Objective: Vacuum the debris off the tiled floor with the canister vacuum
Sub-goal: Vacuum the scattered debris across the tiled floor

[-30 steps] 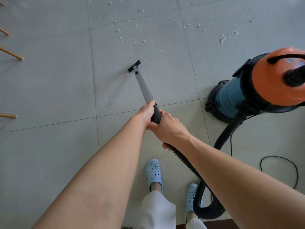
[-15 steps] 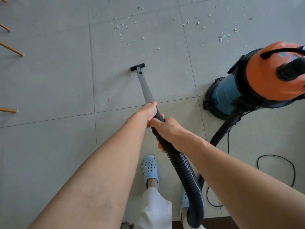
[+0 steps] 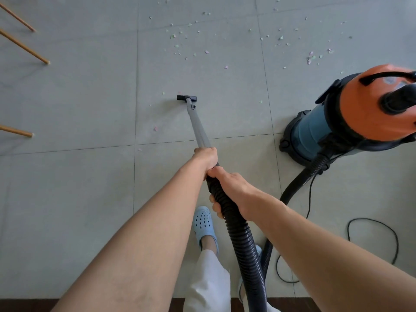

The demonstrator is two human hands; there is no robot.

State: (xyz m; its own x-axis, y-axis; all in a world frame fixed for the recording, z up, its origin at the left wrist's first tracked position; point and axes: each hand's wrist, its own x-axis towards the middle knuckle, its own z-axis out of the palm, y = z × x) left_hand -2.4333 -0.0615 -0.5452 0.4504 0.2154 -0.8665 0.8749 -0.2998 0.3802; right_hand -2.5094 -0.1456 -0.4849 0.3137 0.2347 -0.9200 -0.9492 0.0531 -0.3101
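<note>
1. Head view, hidden parts first: the canister vacuum (image 3: 351, 118) runs off the right edge, its orange top cut by the frame. The right foot is mostly covered by the black ribbed hose (image 3: 243, 239), so only the left blue clog (image 3: 203, 224) shows clearly. Three wooden legs (image 3: 24, 47) poke in from the left, whatever they hold up is out of frame.
2. The fingers of the left hand (image 3: 206, 157) are tucked round the far side of the wand (image 3: 199, 128) and hardly show; the hand grips it at the top of the black handle. The right hand (image 3: 229, 188) is just behind, touching the left, fingers curled under the hose and thumb over it.
3. The wand's long axis runs from the hands up and slightly left, away from the person, ending at the small black nozzle (image 3: 186, 98), which sits crosswise on the tiled floor (image 3: 67, 199).
4. The wand is a grey tube, the canister blue-bodied on a black base.
5. Debris (image 3: 180, 45), pale green and pink flecks, lies mostly beyond the nozzle, with a few bits just beside it. A thin black cord (image 3: 371, 224) loops at lower right.
</note>
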